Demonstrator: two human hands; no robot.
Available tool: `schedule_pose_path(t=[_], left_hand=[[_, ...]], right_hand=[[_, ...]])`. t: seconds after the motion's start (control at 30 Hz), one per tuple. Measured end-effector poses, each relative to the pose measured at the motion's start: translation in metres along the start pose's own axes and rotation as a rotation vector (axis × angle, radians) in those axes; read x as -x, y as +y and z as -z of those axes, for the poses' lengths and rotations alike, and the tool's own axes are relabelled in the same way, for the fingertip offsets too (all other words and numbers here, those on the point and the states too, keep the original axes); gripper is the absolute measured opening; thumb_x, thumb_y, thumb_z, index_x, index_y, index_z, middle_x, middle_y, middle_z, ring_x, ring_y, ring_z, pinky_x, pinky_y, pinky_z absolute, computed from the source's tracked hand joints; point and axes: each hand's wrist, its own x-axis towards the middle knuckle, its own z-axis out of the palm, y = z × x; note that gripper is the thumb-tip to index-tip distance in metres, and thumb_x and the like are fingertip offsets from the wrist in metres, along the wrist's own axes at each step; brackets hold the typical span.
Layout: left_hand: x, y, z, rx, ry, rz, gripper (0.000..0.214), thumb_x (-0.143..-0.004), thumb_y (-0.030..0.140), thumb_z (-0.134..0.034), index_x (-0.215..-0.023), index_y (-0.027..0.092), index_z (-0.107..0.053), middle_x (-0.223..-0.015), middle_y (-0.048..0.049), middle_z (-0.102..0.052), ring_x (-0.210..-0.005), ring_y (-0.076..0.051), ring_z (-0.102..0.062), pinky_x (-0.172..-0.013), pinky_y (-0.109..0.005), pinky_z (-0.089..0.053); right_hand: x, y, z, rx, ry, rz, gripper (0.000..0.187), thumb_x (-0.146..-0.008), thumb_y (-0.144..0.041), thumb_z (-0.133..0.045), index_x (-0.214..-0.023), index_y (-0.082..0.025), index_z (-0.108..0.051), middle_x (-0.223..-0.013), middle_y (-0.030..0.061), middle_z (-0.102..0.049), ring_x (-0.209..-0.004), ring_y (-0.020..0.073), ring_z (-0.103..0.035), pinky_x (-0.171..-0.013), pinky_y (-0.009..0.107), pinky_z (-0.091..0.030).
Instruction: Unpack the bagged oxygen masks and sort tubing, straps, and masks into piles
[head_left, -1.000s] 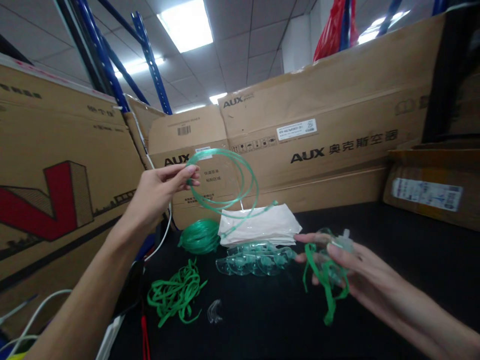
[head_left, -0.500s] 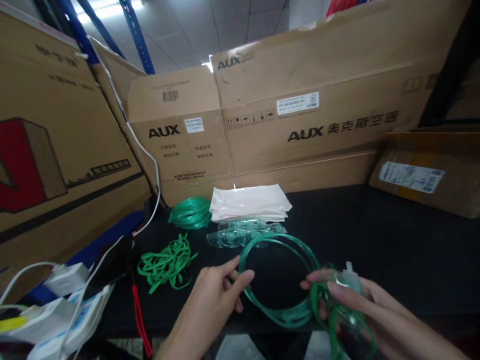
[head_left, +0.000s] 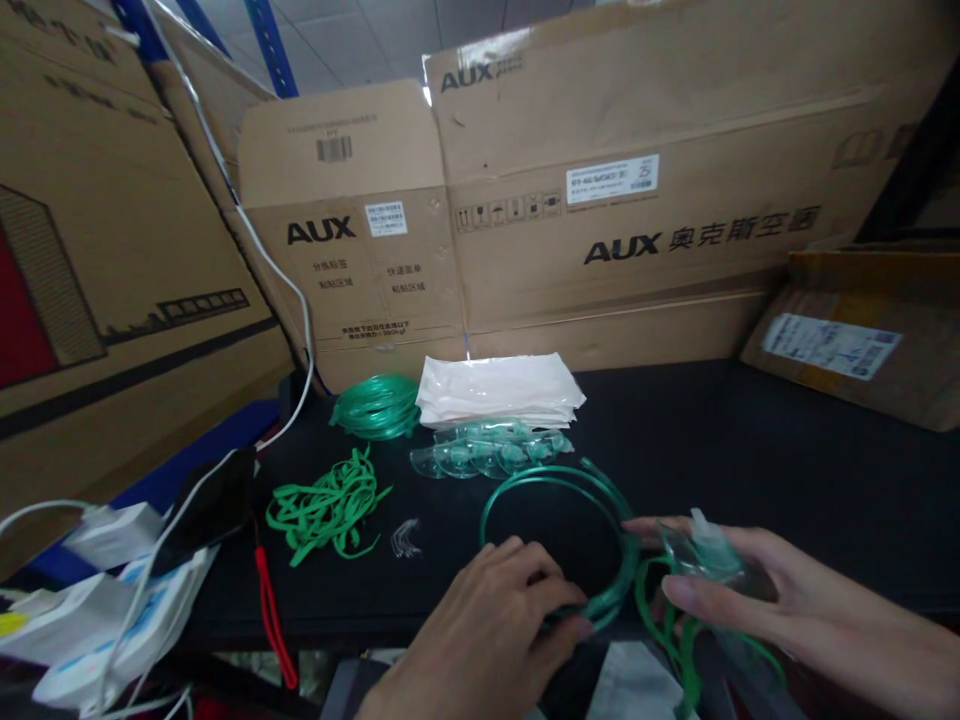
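My left hand (head_left: 502, 620) is closed on the lower edge of a loose coil of green clear tubing (head_left: 628, 565). A free tube end sticks up at the coil's upper right. In my right hand (head_left: 757, 575) is a clear green oxygen mask (head_left: 712, 555) with a whitish connector pointing up. A flat green strap (head_left: 682, 650) hangs from it below the fingers. The right fingertips reach the coil's right side; whether they grip it I cannot tell. Behind the coil lies a row of overlapping clear masks (head_left: 491, 450).
Loose green straps (head_left: 326, 510), small thin clear strips (head_left: 406, 538), another tubing coil (head_left: 377, 405) and white packets (head_left: 501, 392) lie on the black table (head_left: 697, 440). A power strip (head_left: 124, 635), black phone-like object (head_left: 214, 500) and red cord (head_left: 271, 615) are at left. Cardboard (head_left: 525, 260) walls the back.
My left hand has moved right and down, from the coil's left side to its lower edge. The coil's tube end now stands out. The view has shifted, showing the small clear strips.
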Motion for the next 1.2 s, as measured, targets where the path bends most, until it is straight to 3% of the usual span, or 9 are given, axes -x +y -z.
schedule_pose_path(t=[0.2, 0.37, 0.5, 0.6, 0.83, 0.93, 1.03, 1.1, 1.2], left_hand=[[0.008, -0.012, 0.006, -0.021, 0.103, -0.016, 0.020, -0.098, 0.021, -0.059, -0.111, 0.028, -0.073, -0.107, -0.0004, -0.070, -0.099, -0.020, -0.065, -0.090, -0.034, -0.052], [0.015, -0.029, 0.009, -0.077, 0.082, -0.009, 0.028, -0.103, 0.020, -0.051, -0.123, 0.031, -0.067, -0.116, -0.0001, -0.066, -0.106, -0.018, -0.062, -0.100, -0.033, -0.049], [0.019, -0.038, 0.010, -0.165, 0.000, -0.046, 0.061, -0.091, -0.006, -0.046, -0.136, 0.035, -0.060, -0.125, -0.0001, -0.061, -0.117, -0.018, -0.058, -0.108, -0.036, -0.045], [0.021, -0.037, 0.016, -0.192, -0.023, -0.044, 0.075, -0.080, -0.015, -0.039, -0.132, 0.034, -0.062, -0.129, 0.0003, -0.059, -0.119, -0.018, -0.055, -0.108, -0.036, -0.045], [0.016, -0.048, 0.024, -0.236, 0.025, -0.042, 0.048, -0.086, -0.005, -0.046, -0.110, 0.030, -0.070, -0.119, -0.0013, -0.065, -0.105, -0.023, -0.058, -0.089, -0.037, -0.050], [0.016, -0.057, 0.016, -0.237, 0.032, -0.031, 0.045, -0.090, -0.002, -0.047, -0.113, 0.031, -0.067, -0.121, 0.0014, -0.066, -0.109, -0.022, -0.059, -0.099, -0.042, -0.047], [0.018, -0.063, 0.009, -0.268, 0.034, -0.057, 0.058, -0.085, -0.009, -0.045, -0.123, 0.032, -0.061, -0.134, 0.0030, -0.062, -0.128, -0.022, -0.052, -0.116, -0.048, -0.033], [0.018, -0.063, 0.010, -0.272, 0.013, -0.053, 0.057, -0.083, -0.010, -0.047, -0.120, 0.030, -0.062, -0.134, 0.0023, -0.062, -0.128, -0.024, -0.052, -0.115, -0.048, -0.034], [0.018, -0.056, 0.018, -0.197, 0.040, -0.016, 0.044, -0.091, -0.004, -0.047, -0.114, 0.029, -0.064, -0.121, 0.0018, -0.066, -0.112, -0.021, -0.057, -0.105, -0.041, -0.040]], right_hand=[[-0.007, -0.013, 0.015, 0.004, -0.021, 0.008, 0.045, -0.065, -0.049, -0.087, -0.103, -0.027, -0.077, -0.081, 0.0049, -0.076, -0.060, 0.0207, -0.068, -0.047, 0.025, -0.055], [-0.033, -0.008, 0.017, 0.106, 0.060, 0.055, 0.033, -0.068, -0.044, -0.083, -0.089, -0.024, -0.065, -0.060, -0.0056, -0.057, -0.042, 0.0126, -0.052, -0.038, 0.022, -0.043], [-0.057, -0.007, 0.001, 0.452, 0.048, 0.250, 0.022, -0.074, -0.036, -0.073, -0.090, -0.023, -0.064, -0.071, -0.0039, -0.063, -0.059, 0.0155, -0.060, -0.054, 0.024, -0.047], [-0.066, -0.011, -0.013, 0.652, -0.002, 0.342, 0.017, -0.077, -0.026, -0.062, -0.094, -0.024, -0.066, -0.077, -0.0028, -0.067, -0.071, 0.0180, -0.063, -0.065, 0.026, -0.046], [-0.071, -0.009, -0.023, 0.736, -0.005, 0.340, 0.025, -0.078, -0.021, -0.054, -0.102, -0.024, -0.063, -0.089, 0.0009, -0.070, -0.082, 0.0219, -0.067, -0.072, 0.028, -0.046], [-0.070, -0.012, -0.030, 0.733, -0.014, 0.343, 0.022, -0.080, -0.024, -0.054, -0.100, -0.023, -0.062, -0.087, 0.0015, -0.069, -0.080, 0.0219, -0.068, -0.071, 0.028, -0.046], [-0.070, -0.014, -0.038, 0.713, -0.026, 0.334, 0.023, -0.082, -0.026, -0.053, -0.103, -0.022, -0.062, -0.085, 0.0015, -0.069, -0.077, 0.0213, -0.067, -0.069, 0.028, -0.046], [-0.070, -0.014, -0.042, 0.711, -0.011, 0.351, 0.023, -0.082, -0.026, -0.055, -0.102, -0.023, -0.063, -0.088, 0.0016, -0.071, -0.080, 0.0218, -0.068, -0.072, 0.029, -0.047], [-0.069, -0.012, -0.045, 0.704, 0.010, 0.384, 0.022, -0.081, -0.024, -0.055, -0.101, -0.023, -0.065, -0.091, 0.0017, -0.072, -0.084, 0.0227, -0.069, -0.074, 0.029, -0.048]])
